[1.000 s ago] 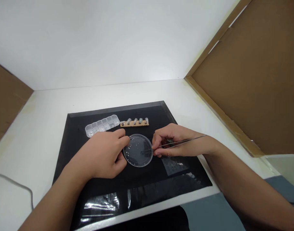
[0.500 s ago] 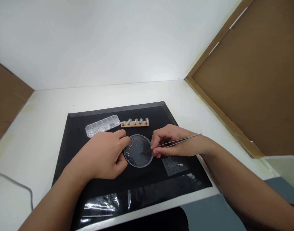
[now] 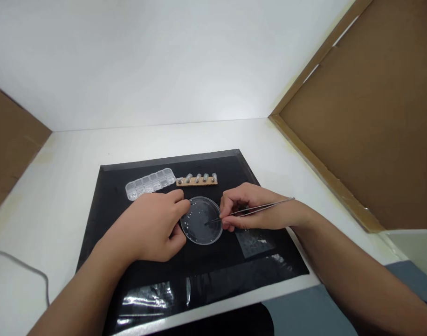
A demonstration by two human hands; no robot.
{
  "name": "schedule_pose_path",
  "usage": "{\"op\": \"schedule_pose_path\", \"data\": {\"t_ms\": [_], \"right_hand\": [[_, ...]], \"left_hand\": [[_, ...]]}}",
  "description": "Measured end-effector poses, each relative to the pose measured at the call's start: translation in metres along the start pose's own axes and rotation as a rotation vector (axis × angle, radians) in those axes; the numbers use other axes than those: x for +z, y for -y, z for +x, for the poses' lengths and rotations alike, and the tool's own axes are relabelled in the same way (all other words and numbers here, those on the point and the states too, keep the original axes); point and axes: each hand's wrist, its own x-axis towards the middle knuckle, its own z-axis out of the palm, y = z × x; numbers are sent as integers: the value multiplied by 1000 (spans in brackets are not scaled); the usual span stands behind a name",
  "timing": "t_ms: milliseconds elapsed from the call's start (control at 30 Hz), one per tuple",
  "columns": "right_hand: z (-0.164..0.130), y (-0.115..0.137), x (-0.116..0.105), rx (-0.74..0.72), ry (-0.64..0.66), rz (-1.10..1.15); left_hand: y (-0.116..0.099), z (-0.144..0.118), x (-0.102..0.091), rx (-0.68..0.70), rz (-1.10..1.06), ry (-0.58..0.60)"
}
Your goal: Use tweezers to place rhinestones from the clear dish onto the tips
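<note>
A round clear petri dish (image 3: 201,235) with several tiny white pieces inside lies on a black mat. Closed at the dish's left rim, my left hand (image 3: 161,226) has its fingers curled and its fingertips against the edge. My right hand (image 3: 243,205) pinches a pair of thin metal tweezers (image 3: 265,206) from the right side. Their tips point down into the middle of the dish, and their back end reaches over my wrist. Whether anything sits between the tips is too small to tell.
Behind my left hand stands a clear compartment box (image 3: 150,179). Beside it is a cardboard strip (image 3: 196,182) bearing several small capsule-like pieces. A clear plastic bag (image 3: 255,242) lies right of the dish on the black mat (image 3: 227,165). A grey cable (image 3: 24,266) runs at left.
Almost nothing differs. The whole view has shifted by a few pixels, while both hands and the tweezers hold the same place at the dish.
</note>
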Motion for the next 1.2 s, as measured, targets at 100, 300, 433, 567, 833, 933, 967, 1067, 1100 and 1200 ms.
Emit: {"op": "schedule_pose_path", "data": {"t_ms": [100,300,433,567,833,933,967,1067,1100,1200], "right_hand": [[0,2,1,3,0,-5],[0,2,2,2,-15,-13],[-3,2,-2,-12,-45,36],[-8,2,-14,-119,-169,53],[-12,-1,-29,-128,-455,7],[-10,-2,-29,-121,-494,2],[-9,-2,-29,-113,-502,3],[-8,-5,-29,-94,-516,11],[-7,-6,-30,-91,-520,14],[-5,-11,-32,-89,-528,24]], "left_hand": [[0,0,1,3,-5,-1],[0,0,0,-4,-3,8],[-1,-1,1,-3,-5,10],[0,1,1,-5,-8,12],[-1,0,1,-3,-24,0],[-1,0,2,-4,-23,6],[-1,0,2,-6,-22,9],[-1,1,2,-15,-24,13],[-1,0,2,-16,-24,13],[-1,0,3,-12,-26,2]]}}
